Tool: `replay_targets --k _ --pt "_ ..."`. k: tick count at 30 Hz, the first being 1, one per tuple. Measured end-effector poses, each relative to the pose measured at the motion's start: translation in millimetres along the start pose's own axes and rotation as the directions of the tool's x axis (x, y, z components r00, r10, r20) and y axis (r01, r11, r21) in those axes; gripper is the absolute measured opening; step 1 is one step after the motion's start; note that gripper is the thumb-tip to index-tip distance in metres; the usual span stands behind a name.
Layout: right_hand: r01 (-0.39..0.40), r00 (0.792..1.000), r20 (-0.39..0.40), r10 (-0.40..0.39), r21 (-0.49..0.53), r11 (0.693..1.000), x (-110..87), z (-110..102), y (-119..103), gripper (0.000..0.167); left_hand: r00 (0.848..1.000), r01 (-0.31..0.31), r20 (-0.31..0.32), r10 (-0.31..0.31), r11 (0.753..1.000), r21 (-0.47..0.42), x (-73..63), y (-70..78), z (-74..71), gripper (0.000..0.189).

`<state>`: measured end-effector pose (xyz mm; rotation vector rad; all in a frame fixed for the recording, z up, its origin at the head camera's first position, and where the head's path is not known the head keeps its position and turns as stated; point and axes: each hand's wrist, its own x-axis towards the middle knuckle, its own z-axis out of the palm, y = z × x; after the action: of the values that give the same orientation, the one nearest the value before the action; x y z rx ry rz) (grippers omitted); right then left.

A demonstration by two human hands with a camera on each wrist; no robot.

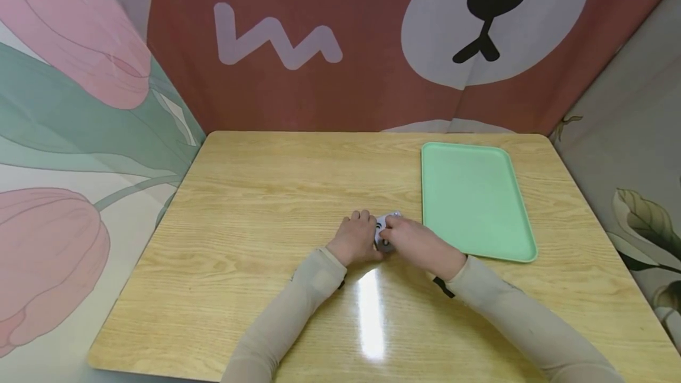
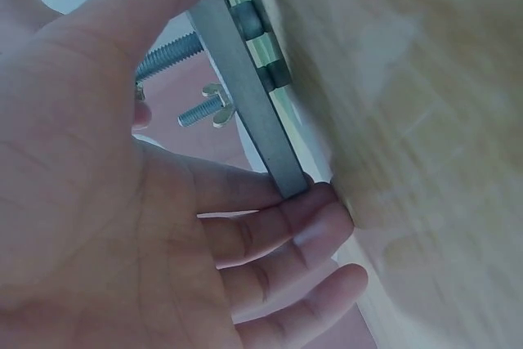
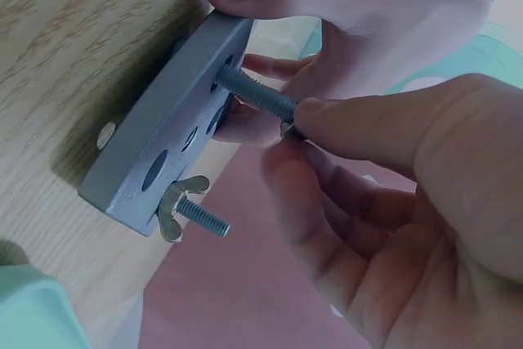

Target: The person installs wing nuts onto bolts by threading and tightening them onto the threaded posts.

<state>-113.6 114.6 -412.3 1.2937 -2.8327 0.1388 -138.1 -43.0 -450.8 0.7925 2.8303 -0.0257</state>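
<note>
A grey block [image 3: 159, 124] with several holes carries two bolts standing out of one face. My left hand [image 1: 356, 238] grips it by its ends, the thumb on one end and fingers at the other, close over the table. On the shorter bolt [image 3: 204, 218] sits a wing nut [image 3: 172, 210]. With thumb and forefinger, my right hand [image 3: 368, 177] pinches a nut [image 3: 287, 130] at the free end of the longer bolt [image 3: 257, 96]; most of that nut is hidden by the fingers. The bolt heads [image 2: 248, 20] show on the block's other side in the left wrist view.
A mint green tray [image 1: 473, 200] lies on the wooden table [image 1: 255, 194], right of my hands. A red-brown printed cloth [image 1: 367, 87] hangs behind the table's far edge, with flower-patterned cloths at both sides.
</note>
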Motion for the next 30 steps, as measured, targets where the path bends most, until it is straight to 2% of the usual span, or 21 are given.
replay_targets --k 9,18,23,30 --pt "-0.001 0.997 -0.083 -0.001 -0.020 1.000 0.6 6.1 4.2 0.009 1.000 -0.002 -0.026 0.002 1.000 0.008 -0.2 0.0 2.4 0.071" --pt "0.032 0.999 -0.034 -0.033 -0.023 0.999 2.3 7.7 6.7 0.007 1.000 -0.001 -0.019 0.001 1.000 0.010 0.4 0.2 2.1 0.070" --pt "0.058 0.997 -0.043 -0.060 -0.031 0.998 2.4 8.0 7.6 0.008 1.000 -0.005 -0.020 0.005 1.000 0.012 0.7 -0.8 1.7 0.070" --pt "0.061 0.996 -0.072 -0.060 0.022 0.998 1.7 10.8 8.3 0.013 1.000 -0.006 -0.003 0.006 1.000 0.009 1.3 -1.3 0.8 0.071"
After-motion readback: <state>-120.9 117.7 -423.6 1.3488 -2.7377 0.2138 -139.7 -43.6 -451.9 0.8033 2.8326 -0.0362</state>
